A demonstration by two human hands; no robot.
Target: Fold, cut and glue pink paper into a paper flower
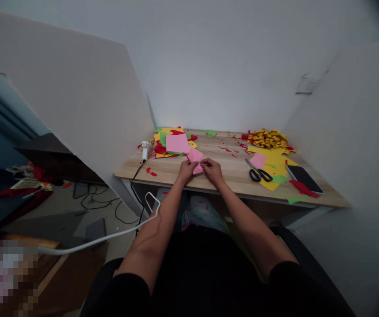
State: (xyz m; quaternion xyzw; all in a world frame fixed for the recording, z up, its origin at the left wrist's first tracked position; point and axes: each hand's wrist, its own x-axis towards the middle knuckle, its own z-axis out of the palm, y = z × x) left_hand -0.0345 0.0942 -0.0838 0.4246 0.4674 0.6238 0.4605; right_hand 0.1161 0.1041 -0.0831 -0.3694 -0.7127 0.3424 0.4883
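Note:
Between my two hands, near the front edge of the table, is a creased piece of pink paper (195, 154). My left hand (187, 170) pinches its lower left side. On the right side, the fingertips of my right hand (212, 169) are closed on the same paper. Just beyond my left hand, a flat pink sheet (177, 143) lies on a pile of yellow, green and red paper (161, 149). Scissors (258, 171) with dark handles rest to the right, their blades partly open, beside a smaller pink piece (258, 160).
A heap of folded yellow paper pieces (269, 140) sits at the back right. Yellow sheets (272, 182) and a phone (304, 178) lie at right. A white plug (145, 152) with a black cable stands at left. Red scraps (228, 149) dot the wooden table (235, 180). White panels flank it.

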